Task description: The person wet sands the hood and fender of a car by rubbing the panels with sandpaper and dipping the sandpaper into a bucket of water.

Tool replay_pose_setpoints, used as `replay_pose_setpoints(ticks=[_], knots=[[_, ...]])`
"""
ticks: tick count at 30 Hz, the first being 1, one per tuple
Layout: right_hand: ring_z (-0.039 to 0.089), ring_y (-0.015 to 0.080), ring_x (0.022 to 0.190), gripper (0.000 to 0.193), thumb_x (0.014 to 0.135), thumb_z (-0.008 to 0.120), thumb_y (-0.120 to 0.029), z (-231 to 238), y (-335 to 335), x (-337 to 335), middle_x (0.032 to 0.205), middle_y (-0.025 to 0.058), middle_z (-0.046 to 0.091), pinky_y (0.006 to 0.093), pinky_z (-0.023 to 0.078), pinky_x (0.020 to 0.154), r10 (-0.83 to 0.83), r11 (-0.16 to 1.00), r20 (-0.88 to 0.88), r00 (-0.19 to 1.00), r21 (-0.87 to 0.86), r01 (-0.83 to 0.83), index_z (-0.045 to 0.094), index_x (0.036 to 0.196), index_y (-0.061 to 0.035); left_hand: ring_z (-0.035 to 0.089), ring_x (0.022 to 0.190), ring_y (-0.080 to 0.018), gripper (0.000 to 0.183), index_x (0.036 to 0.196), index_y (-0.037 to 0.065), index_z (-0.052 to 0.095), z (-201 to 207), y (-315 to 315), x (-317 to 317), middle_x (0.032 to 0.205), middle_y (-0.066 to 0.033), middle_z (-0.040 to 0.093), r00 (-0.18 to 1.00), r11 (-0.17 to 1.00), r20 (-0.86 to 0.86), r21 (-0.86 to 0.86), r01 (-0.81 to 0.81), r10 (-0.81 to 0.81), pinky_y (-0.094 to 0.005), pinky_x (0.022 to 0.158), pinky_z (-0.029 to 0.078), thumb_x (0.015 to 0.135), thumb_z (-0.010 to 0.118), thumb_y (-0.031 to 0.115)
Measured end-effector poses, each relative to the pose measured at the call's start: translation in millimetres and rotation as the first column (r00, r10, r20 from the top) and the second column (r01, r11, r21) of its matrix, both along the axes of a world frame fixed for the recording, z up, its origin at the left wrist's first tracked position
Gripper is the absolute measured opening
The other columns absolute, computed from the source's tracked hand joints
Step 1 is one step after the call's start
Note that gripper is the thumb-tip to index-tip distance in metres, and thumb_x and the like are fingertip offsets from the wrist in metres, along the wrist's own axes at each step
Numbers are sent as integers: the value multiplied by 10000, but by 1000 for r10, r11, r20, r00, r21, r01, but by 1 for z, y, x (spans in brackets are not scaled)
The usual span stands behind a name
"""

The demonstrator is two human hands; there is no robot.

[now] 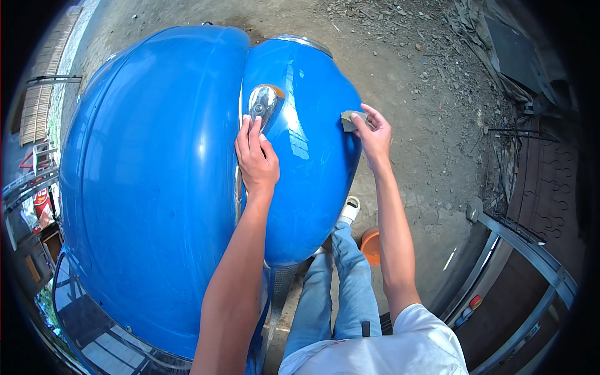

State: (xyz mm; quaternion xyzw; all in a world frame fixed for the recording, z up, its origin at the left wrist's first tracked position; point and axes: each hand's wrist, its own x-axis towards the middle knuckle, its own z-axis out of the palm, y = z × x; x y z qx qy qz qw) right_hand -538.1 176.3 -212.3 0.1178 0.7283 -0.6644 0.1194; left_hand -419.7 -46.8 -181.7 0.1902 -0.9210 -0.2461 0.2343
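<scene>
A rounded blue car fender (306, 206) curves down in front of me, beside the larger blue hood (150, 150). My left hand (257, 159) rests on the fender near the seam, its fingers stretched forward against the base of a chrome and amber indicator lamp (264, 103). At the fender's right side, my right hand (375, 134) pinches a small grey-brown piece of sandpaper (349, 121) between thumb and fingers. The sandpaper touches or nearly touches the blue paint; its underside is hidden. Pale glossy reflections lie on the fender between the two hands.
A chrome headlight rim (305, 42) caps the fender's far end. An orange bucket (371, 246) stands on the ground by my legs. Loose rubble (431, 69) covers the dirt at the far right. A metal frame (531, 256) stands at the right, and the windshield (94, 319) is lower left.
</scene>
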Motion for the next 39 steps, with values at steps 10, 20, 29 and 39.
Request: replay_pose_setpoints(ticks=[10,20,29,39], knots=[[723,190,869,610,797,745,-38,9,5,-8,978,130,721,322,572,769,7,930,-106,994,366,32,529,1367,-63,517,1312,-390,369,1353,38,601,-5,-2,-2,1416,-200,539,1000,1000,-2,-26,14,-15,-485,1091,422,994,525,74],[748,358,913,300,909,625,53,-18,-33,13,1012,197,755,387,586,841,288,802,-410,866,597,15,730,1180,-19,523,1291,-393,395,1352,44,596,-4,-2,-1,1425,-203,527,1000,999,20,-50,8,-7,-491,1070,444,961,549,58],[550,406,1321,454,920,463,80,-6,-44,40,1423,273,550,450,431,1147,427,668,-283,859,739,-89,605,1348,24,514,1304,-392,399,1361,42,589,-5,3,-5,1430,-193,524,1000,1000,5,-23,18,-18,-487,1077,437,963,559,64],[532,403,1343,460,914,469,77,-12,-49,52,1405,258,575,458,436,1139,450,642,-291,844,762,-80,582,1357,30,503,1318,-394,388,1358,44,585,0,-3,-6,1431,-188,520,1000,999,-4,-39,20,-20,-482,1096,425,973,560,84]])
